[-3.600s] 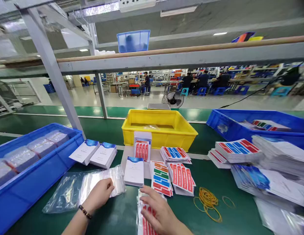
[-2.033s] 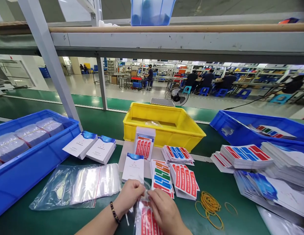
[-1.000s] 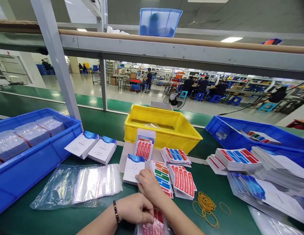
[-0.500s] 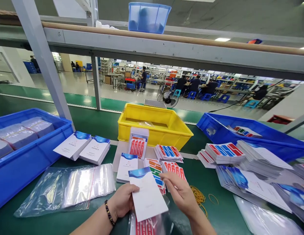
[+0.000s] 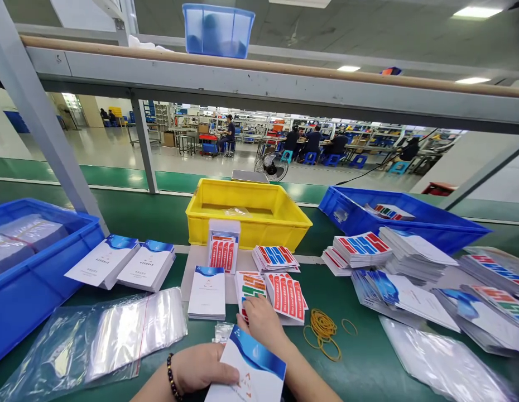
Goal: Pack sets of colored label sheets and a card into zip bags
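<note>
Across the green workbench (image 5: 360, 363) I see a blue bin (image 5: 46, 273) at the far left, another blue bin (image 5: 447, 231) at the right, and a smaller yellow bin (image 5: 272, 230) between them. A clear plastic bag (image 5: 50, 346) lies flat near the left bin. Close to the worker, the left hand (image 5: 201, 365) has hold of a white-and-blue booklet (image 5: 253, 368), tilted, its thumb pressed on the cover and the other fingers hidden underneath. The right hand (image 5: 259, 318) reaches past the booklet's far side, fingers bent and only slightly spread over the near edge of the multicoloured sheets (image 5: 251, 283); whether they grip one, I can't tell. Just beside those sheets sit red-striped sheets (image 5: 287, 296), and to their right a tangle of rubber bands (image 5: 322, 325). A beaded bracelet (image 5: 172, 379) circles the left wrist.
</note>
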Demonstrator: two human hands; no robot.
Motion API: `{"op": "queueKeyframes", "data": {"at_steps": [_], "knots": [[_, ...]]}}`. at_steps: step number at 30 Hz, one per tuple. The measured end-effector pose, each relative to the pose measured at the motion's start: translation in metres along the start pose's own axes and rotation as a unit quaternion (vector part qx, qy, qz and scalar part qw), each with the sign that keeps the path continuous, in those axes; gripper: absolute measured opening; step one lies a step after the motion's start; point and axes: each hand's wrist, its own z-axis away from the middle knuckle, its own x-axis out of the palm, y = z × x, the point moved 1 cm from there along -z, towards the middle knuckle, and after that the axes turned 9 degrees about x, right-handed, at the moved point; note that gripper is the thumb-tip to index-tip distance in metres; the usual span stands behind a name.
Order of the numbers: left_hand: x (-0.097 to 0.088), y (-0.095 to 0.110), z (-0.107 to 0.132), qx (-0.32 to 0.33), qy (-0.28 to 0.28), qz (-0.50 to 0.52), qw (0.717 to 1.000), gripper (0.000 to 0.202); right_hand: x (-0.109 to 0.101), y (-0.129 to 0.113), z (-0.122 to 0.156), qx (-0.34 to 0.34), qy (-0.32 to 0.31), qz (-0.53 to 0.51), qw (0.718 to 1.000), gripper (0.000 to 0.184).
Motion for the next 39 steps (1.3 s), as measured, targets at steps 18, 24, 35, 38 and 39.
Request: {"op": "queueKeyframes", "data": {"at_steps": [18, 24, 35, 38, 39], "knots": [[0.001, 0.001, -0.022, 0.116, 0.293, 0.270, 0.910, 0.033, -0.066, -0.065, 0.024, -0.182, 0.120, -0.111, 0.970, 0.025], [0.002, 0.003, -0.022, 0.075, 0.296, 0.262, 0.916, 0.027, -0.075, -0.022, 0.016, -0.107, 0.082, -0.162, 0.977, 0.019], [0.013, 0.018, -0.019, -0.008, 0.324, 0.258, 0.910, 0.021, -0.064, 0.065, 0.016, 0.125, -0.039, 0.106, 0.986, 0.004], [0.011, 0.017, -0.020, -0.010, 0.336, 0.252, 0.907, 0.020, -0.066, 0.069, 0.015, 0.107, -0.039, 0.079, 0.990, 0.015], [0.011, 0.016, -0.019, -0.009, 0.338, 0.250, 0.907, 0.020, -0.066, 0.072, 0.015, 0.102, -0.034, 0.069, 0.992, 0.020]]}}
